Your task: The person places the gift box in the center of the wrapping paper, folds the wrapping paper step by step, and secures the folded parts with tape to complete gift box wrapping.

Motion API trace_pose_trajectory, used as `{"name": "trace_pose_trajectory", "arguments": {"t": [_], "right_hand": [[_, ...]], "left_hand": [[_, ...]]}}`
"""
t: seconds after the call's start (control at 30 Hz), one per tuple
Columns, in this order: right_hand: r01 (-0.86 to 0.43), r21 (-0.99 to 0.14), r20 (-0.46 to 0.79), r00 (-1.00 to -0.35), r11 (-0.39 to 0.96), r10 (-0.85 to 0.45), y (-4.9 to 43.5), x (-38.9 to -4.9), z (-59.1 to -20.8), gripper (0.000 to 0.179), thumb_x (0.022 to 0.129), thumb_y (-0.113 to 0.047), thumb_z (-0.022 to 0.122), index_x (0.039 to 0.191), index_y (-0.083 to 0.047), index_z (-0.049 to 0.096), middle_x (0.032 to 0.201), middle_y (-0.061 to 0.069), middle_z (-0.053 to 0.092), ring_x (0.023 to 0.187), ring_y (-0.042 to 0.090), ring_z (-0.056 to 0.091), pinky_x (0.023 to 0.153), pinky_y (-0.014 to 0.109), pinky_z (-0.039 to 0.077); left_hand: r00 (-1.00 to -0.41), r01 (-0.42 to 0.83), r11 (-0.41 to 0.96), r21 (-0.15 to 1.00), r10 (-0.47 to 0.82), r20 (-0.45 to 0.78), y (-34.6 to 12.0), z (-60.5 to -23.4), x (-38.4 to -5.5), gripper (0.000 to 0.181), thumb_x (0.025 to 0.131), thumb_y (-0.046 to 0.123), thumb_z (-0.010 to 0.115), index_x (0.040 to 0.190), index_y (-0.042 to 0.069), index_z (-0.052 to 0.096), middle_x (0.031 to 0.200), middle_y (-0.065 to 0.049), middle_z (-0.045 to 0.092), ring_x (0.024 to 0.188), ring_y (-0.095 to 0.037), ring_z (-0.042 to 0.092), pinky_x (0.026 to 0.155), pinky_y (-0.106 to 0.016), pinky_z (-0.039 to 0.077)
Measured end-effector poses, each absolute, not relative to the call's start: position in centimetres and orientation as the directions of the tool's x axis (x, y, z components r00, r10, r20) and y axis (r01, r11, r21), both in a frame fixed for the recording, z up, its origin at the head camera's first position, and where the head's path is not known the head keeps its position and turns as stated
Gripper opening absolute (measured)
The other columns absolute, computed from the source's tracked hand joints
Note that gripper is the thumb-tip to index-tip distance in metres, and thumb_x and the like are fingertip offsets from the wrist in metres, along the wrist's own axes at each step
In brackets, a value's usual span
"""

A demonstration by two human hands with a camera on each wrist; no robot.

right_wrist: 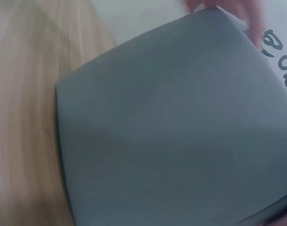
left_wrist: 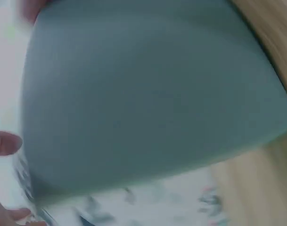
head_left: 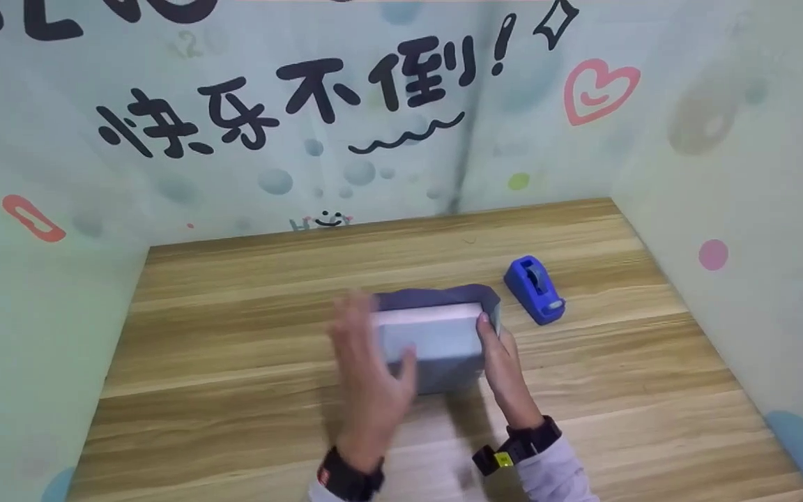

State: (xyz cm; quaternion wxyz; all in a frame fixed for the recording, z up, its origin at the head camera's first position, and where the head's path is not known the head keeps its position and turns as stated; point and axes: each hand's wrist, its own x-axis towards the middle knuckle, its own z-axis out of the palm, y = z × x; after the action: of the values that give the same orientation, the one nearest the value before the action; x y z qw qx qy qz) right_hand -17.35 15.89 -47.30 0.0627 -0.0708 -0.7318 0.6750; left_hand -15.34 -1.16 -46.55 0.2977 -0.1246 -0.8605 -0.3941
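A box covered in grey-blue paper point(head_left: 433, 341) is between my two hands on the wooden table. Along its top runs a pale pinkish strip point(head_left: 429, 315), and a darker paper edge point(head_left: 436, 298) rises behind that. My right hand point(head_left: 506, 366) grips the box's right end, thumb on the near upper edge. At the left end, my left hand point(head_left: 366, 369) is motion-blurred, fingers pointing up and thumb apart, overlapping the box in the head view. Both wrist views are filled by the smooth paper side of the box, with blurred fingers point(right_wrist: 249, 14) at its upper corner in the right wrist view.
A blue tape dispenser point(head_left: 535, 289) stands right of the box, towards the back of the wooden table point(head_left: 234, 348). Printed fabric walls point(head_left: 373, 167) border the table at the back and both sides.
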Motion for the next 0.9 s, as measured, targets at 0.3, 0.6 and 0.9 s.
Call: {"name": "trace_pose_trajectory", "arguments": {"t": [0.3,0.6,0.9], "right_hand": [[0.005,-0.969,0.024,-0.993,0.248,0.113,16.2,-18.0,-46.3,0.046,0.101,-0.021,0.034,0.135,0.009,0.040,0.136,0.025,0.045,0.129,0.032,0.039,0.110,0.046,0.028],[-0.170,-0.950,0.173,-0.985,0.262,-0.012,17.3,-19.5,-43.1,0.051,0.103,-0.029,0.024,0.147,-0.004,0.018,0.153,0.012,0.022,0.143,0.022,0.018,0.117,0.040,0.013],[-0.163,-0.986,0.160,-0.985,-0.036,0.064,19.6,-18.8,-45.5,0.050,0.103,-0.030,0.023,0.149,-0.012,0.018,0.150,0.011,0.033,0.138,0.023,0.030,0.115,0.044,0.020]], "left_hand": [[-0.815,0.472,0.881,-0.015,0.443,0.374,2.0,-47.0,-13.5,0.078,0.081,0.048,0.065,0.146,0.028,0.027,0.154,0.003,0.025,0.141,-0.027,0.022,0.113,-0.048,0.020],[-0.832,0.480,0.877,-0.011,0.459,0.311,2.0,-46.6,-13.7,0.084,0.078,0.039,0.071,0.146,0.028,0.024,0.154,0.002,0.022,0.141,-0.027,0.020,0.112,-0.048,0.021],[-0.804,0.500,0.866,0.019,0.456,0.382,1.7,-46.9,-14.0,0.083,0.075,0.039,0.073,0.144,0.028,0.029,0.151,0.004,0.031,0.138,-0.026,0.028,0.109,-0.048,0.028]]}}
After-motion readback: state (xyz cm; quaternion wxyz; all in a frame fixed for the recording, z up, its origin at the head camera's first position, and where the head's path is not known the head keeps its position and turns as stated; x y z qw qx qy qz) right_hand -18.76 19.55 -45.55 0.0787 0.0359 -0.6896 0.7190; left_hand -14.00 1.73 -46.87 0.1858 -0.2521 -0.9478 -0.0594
